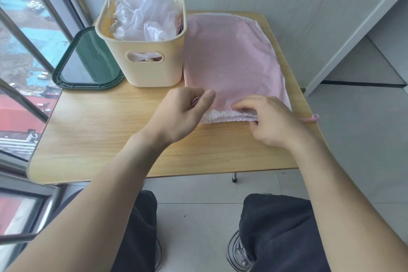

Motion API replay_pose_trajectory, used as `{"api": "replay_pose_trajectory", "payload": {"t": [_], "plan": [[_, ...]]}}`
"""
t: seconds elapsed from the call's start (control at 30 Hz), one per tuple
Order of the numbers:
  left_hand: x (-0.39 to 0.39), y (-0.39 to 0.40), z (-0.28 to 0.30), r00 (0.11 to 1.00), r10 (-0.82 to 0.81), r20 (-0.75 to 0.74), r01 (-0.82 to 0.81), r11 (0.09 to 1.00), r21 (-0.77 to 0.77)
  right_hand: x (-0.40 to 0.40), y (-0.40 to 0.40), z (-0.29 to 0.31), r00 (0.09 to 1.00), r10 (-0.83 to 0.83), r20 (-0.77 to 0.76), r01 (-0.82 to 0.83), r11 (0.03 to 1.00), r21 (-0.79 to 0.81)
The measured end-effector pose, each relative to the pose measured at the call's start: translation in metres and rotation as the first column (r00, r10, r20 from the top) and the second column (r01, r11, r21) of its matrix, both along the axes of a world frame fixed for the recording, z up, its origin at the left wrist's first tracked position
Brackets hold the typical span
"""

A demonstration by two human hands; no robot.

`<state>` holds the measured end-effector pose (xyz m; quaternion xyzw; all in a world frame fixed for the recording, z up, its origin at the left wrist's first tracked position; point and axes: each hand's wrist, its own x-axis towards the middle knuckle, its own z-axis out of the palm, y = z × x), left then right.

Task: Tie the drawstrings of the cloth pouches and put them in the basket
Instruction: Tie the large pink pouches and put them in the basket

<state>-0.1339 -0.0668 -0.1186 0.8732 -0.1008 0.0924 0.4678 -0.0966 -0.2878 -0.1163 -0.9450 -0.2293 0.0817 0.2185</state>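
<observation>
The left hand (181, 112) pinches the pink drawstring (195, 101); the right hand (268, 122) pinches the pink pouch's (229, 57) gathered mouth near the counter's (106, 139) front edge. Pulling the cord steadily sideways should cinch it evenly.

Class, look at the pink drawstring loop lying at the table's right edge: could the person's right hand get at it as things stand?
Probably yes. The right hand grips the gathered mouth of the pink pouch, and the pink drawstring loop lies in the open just to that hand's right on the table. Nothing lies between them, though the hand must first let go.
</observation>
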Motion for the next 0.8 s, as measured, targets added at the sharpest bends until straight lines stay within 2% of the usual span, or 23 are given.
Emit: {"api": "replay_pose_trajectory", "payload": {"t": [0.2,0.3,0.37,0.43,0.5,0.67,0.8], "plan": [[-0.003,-0.006,-0.007,0.998,-0.070,0.011,0.069,0.995,0.078,-0.002,-0.004,0.001,0.998,-0.056,0.006,0.056,0.998,0.019],[0.001,-0.006,-0.017,0.999,-0.008,-0.044,0.016,0.983,0.181,-0.002,-0.007,0.005,0.974,-0.219,0.060,0.222,0.974,-0.041],[0.004,-0.006,-0.019,0.996,0.038,-0.076,-0.023,0.981,0.194,0.002,-0.014,0.009,0.924,-0.374,0.082,0.382,0.915,-0.134],[0.006,-0.007,-0.017,0.993,0.072,-0.094,-0.053,0.980,0.190,0.005,-0.024,0.012,0.887,-0.462,0.006,0.448,0.855,-0.263],[0.008,-0.007,-0.014,0.990,0.088,-0.109,-0.066,0.979,0.191,0.010,-0.034,0.016,0.853,-0.513,-0.095,0.460,0.826,-0.326],[0.006,-0.005,-0.012,0.985,0.095,-0.143,-0.062,0.974,0.219,0.016,-0.055,0.017,0.794,-0.569,-0.216,0.501,0.812,-0.298],[0.010,-0.002,-0.012,0.982,0.107,-0.155,-0.073,0.975,0.210,0.023,-0.073,0.012,0.787,-0.514,-0.340,0.464,0.857,-0.224]]}}
